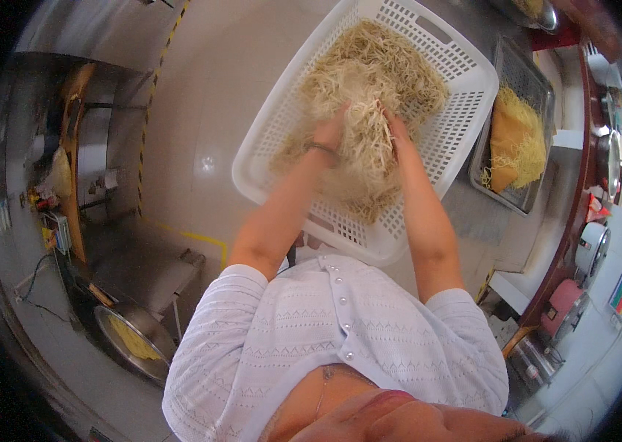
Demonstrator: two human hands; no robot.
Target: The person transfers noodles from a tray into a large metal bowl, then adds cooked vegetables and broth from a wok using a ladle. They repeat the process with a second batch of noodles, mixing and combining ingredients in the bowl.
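Note:
A white plastic basket (468, 74) with slotted walls stands before me, tilted in view. A loose heap of thin, pale strands of food (369, 50) fills much of it; they look like bean sprouts, though blur leaves this unsettled. Between them, my left hand (332, 131) and my right hand (397, 128) cup a raised clump of these strands. Strands partly cover the fingers of both hands. The left hand and the strands around it are blurred by motion. A dark bracelet (323, 148) circles my left wrist.
Right of the basket, a metal tray (529, 201) holds yellow shreds (529, 149) and a folded tan sheet (501, 146). A metal bowl (159, 331) with yellow food sits at lower left. Rice cookers (559, 304) line the right-hand counter. Yellow-black tape (148, 105) marks the left side.

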